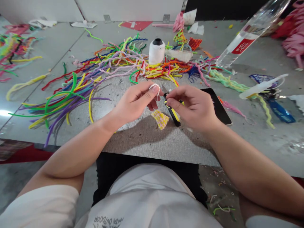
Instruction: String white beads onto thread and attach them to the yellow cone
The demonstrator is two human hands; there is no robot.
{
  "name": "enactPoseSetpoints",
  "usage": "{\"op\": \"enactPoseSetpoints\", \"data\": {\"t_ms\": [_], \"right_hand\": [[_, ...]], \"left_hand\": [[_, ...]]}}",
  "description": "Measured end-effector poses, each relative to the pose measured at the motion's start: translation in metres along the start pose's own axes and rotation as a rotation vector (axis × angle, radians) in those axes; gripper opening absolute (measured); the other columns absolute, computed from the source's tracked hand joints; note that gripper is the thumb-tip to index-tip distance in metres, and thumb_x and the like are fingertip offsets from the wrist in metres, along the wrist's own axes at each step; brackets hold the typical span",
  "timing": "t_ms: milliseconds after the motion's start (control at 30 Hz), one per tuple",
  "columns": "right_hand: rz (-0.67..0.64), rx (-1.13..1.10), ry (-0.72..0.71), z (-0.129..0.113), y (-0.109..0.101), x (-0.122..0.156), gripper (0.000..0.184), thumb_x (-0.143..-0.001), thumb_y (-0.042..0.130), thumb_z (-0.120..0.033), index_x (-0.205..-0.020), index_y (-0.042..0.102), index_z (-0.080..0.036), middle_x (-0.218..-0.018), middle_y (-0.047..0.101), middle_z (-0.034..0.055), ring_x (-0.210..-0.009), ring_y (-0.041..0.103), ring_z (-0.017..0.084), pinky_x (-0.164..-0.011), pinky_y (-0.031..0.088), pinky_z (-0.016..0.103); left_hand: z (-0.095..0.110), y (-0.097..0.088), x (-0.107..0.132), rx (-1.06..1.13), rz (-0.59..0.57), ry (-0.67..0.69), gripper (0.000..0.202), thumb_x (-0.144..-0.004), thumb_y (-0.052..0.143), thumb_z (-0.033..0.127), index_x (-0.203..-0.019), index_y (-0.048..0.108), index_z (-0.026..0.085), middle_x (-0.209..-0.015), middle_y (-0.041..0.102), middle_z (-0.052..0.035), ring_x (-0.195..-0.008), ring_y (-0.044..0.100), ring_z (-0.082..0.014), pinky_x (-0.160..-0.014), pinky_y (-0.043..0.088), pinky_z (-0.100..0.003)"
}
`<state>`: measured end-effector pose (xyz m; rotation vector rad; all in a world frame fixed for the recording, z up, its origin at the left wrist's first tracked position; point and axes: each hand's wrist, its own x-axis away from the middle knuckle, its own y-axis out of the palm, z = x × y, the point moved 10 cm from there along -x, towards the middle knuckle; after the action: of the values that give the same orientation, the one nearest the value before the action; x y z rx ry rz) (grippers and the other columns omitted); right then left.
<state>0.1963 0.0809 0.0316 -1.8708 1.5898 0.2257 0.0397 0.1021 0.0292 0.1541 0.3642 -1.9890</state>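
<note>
Between thumb and fingers, my left hand (pixel 140 98) pinches a small loop of white beads (pixel 155 86). My right hand (pixel 192 106) is closed in a pinch close by on the right; whatever is between its fingertips is too small to make out. Behind and below the fingertips lie snips (pixel 173 114) with black and yellow handles, their blades pointing away from me. A small yellow and pink woven piece (pixel 161 119) shows just below my left fingers; I cannot tell whether it hangs from the loop or rests on the table.
A white thread spool (pixel 156 52) stands amid many coloured cords (pixel 114 66) spread over the grey table (pixel 133 139). A black phone (pixel 217 106) lies beside my right hand. Farther right are a tilted clear bottle (pixel 247 38), a white glue bottle (pixel 261 86) and a blue strap (pixel 280 110).
</note>
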Motion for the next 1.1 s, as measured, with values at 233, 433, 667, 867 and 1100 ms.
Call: {"op": "enactPoseSetpoints", "data": {"t_ms": [233,433,667,867,1100], "right_hand": [[0.025,-0.353,0.221,0.015,0.0,-0.003,0.019,-0.092,0.085,-0.043,-0.095,0.075,-0.027,-0.071,0.063,-0.0013,-0.059,0.056,0.015,-0.055,0.047,0.033],[0.012,-0.512,0.288,0.022,0.0,-0.007,0.02,-0.088,0.089,-0.037,-0.095,0.074,-0.026,-0.063,0.053,-0.0068,-0.052,0.046,0.011,-0.051,0.034,0.03],[-0.051,0.076,-0.01,0.002,-0.004,-0.007,0.008,-0.104,0.068,-0.036,-0.106,0.067,-0.029,-0.087,0.069,0.0004,-0.073,0.064,0.018,-0.068,0.051,0.036],[-0.081,0.321,-0.178,-0.011,0.005,-0.003,0.015,-0.1,0.06,-0.019,-0.113,0.064,-0.026,-0.091,0.075,0.002,-0.073,0.066,0.019,-0.066,0.047,0.035],[-0.173,0.351,-0.204,-0.007,0.012,-0.005,0.015,-0.103,0.064,-0.022,-0.104,0.078,-0.026,-0.096,0.083,0.0037,-0.081,0.072,0.022,-0.075,0.051,0.037]], "left_hand": [[0.007,0.006,0.002,-0.088,-0.067,0.065,0.055,-0.103,0.063,0.07,-0.092,0.077,0.018,-0.085,0.073,-0.0059,-0.076,0.068,-0.0136,-0.063,0.055,-0.024],[0.0,0.006,0.0,-0.084,-0.084,0.043,0.053,-0.104,0.063,0.069,-0.098,0.079,0.018,-0.095,0.076,-0.0078,-0.088,0.071,-0.0153,-0.067,0.057,-0.023],[-0.006,0.015,0.0,-0.015,-0.167,0.008,0.055,-0.099,0.066,0.073,-0.096,0.079,0.019,-0.115,0.078,-0.0092,-0.104,0.074,-0.0179,-0.08,0.064,-0.026],[-0.002,0.015,0.0,-0.061,-0.16,0.05,0.053,-0.103,0.064,0.069,-0.094,0.076,0.019,-0.091,0.074,-0.0052,-0.084,0.067,-0.0142,-0.073,0.056,-0.026],[-0.005,0.004,-0.002,-0.082,-0.076,0.022,0.055,-0.102,0.063,0.073,-0.091,0.075,0.02,-0.08,0.066,-0.0026,-0.074,0.06,-0.0137,-0.068,0.049,-0.027]]}}
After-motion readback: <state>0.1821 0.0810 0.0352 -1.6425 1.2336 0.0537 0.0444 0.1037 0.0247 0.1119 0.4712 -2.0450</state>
